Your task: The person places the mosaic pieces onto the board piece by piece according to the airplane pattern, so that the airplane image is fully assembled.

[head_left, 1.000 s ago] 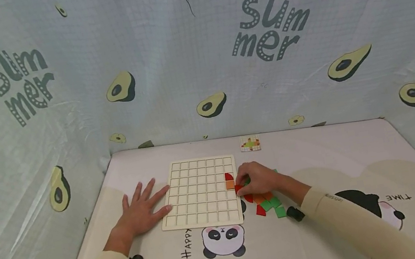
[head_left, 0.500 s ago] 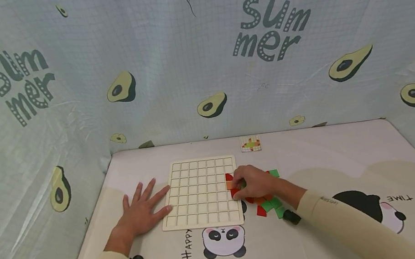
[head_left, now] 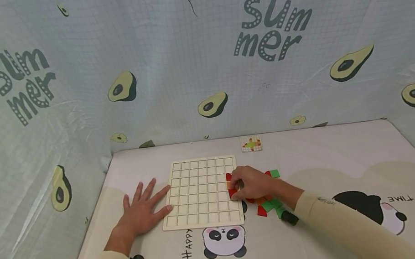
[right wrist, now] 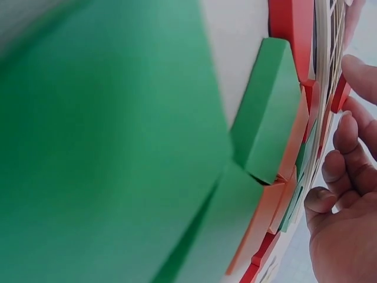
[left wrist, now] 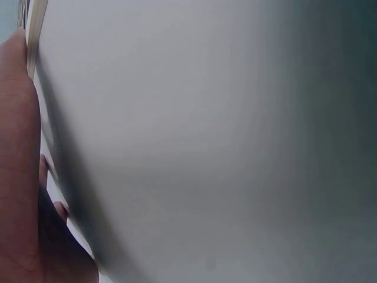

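Observation:
A pale grid board [head_left: 200,193] lies on the table. My left hand [head_left: 137,214] is flat with spread fingers, its thumb and index fingertip at the board's left edge. At the right edge column, my right hand [head_left: 256,182] pinches a red piece [head_left: 233,194] between thumb and index finger. The red piece [right wrist: 340,94] also shows between those fingertips in the right wrist view. Just above it in that column sit an orange square [head_left: 229,185] and a red rounded piece [head_left: 228,176], both partly covered by my fingers.
Right of the board, partly under my right hand, lies a loose pile of red, orange and green pieces [head_left: 272,204]. A small pattern card [head_left: 251,144] lies at the table's back. Printed cloth walls [head_left: 162,63] rise behind and beside the table.
My right hand has moved slightly left with the red piece, from beside the board's edge onto its right column, below the orange square. The left hand has stayed put.

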Demonstrator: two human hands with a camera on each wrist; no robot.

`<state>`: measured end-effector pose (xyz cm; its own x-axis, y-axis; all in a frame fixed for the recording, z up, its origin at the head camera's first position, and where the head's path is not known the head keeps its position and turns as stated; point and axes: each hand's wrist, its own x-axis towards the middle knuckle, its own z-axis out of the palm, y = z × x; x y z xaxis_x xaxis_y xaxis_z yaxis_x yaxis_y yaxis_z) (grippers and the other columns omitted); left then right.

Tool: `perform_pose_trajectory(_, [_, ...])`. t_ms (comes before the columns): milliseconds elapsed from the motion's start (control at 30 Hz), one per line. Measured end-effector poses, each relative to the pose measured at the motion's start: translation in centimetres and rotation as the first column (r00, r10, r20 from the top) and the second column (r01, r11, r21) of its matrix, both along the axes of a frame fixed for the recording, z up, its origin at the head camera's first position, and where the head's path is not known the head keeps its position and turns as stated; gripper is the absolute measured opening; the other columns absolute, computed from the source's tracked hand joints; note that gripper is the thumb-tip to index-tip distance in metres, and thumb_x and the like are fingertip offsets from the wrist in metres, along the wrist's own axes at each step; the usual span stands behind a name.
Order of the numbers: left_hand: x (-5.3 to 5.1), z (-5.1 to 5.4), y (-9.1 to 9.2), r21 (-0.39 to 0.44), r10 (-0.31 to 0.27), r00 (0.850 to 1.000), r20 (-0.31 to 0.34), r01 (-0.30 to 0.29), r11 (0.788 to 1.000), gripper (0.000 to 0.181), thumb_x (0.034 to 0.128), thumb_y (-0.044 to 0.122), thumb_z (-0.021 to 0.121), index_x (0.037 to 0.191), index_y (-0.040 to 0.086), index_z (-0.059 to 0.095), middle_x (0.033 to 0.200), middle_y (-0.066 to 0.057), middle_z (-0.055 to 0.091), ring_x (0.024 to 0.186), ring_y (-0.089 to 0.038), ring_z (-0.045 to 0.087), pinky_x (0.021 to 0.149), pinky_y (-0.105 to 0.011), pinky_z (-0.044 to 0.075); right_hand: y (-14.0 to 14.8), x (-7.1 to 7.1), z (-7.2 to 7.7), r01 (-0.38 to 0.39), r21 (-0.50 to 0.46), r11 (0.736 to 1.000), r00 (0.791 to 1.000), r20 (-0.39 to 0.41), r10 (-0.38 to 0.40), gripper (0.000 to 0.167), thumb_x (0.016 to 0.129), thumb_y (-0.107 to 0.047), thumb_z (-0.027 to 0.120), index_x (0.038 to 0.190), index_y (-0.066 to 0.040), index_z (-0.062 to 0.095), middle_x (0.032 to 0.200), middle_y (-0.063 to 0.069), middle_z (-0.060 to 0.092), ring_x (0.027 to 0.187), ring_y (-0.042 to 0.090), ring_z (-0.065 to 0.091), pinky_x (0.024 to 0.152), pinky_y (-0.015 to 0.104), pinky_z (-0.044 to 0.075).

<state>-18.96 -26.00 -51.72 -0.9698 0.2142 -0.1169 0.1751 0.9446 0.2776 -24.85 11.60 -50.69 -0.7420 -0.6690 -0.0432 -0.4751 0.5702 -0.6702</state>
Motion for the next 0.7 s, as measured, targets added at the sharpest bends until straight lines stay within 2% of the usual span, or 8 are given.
perform_pose_trajectory(233, [-0.02,-0.04,0.0,-0.001,-0.003,1.0,0.001,0.003,1.0,0.068,0.0992,0.065,0.054,0.159,0.035,0.042,0.176,-0.011,0.019,0.16,-0.052,0.009,0.117,-0.084,0.005,-0.21,0.1,0.21,-0.005,0.041,0.999,0.999,-0.037,0.006,0.016,0.087,-0.021,0.085,0.095,-0.011,0.076,0.088,-0.005,0.063,0.088,0.009,0.053,0.076,0.022,0.05])
perform_pose_trajectory(467, [0.05,0.15,0.16,0.002,0.004,1.0,0.006,-0.004,1.0,0.069,0.0988,0.065,0.054,0.159,0.034,0.042,0.175,-0.012,0.02,0.16,-0.052,0.009,0.117,-0.083,0.005,-0.43,0.23,0.23,0.034,0.063,0.997,0.999,-0.024,-0.033,0.016,0.086,-0.022,0.086,0.096,-0.013,0.077,0.089,-0.005,0.063,0.087,0.011,0.054,0.076,0.025,0.051])
perform_pose_trajectory(700, [0.06,0.21,0.13,0.011,-0.005,1.0,0.001,0.005,1.0,0.068,0.0993,0.064,0.055,0.159,0.034,0.042,0.175,-0.013,0.02,0.16,-0.052,0.01,0.117,-0.083,0.006,-0.51,0.29,0.16,0.031,0.088,0.996,0.998,-0.049,-0.027,0.017,0.086,-0.024,0.086,0.094,-0.013,0.077,0.09,-0.006,0.064,0.086,0.009,0.053,0.077,0.025,0.05])
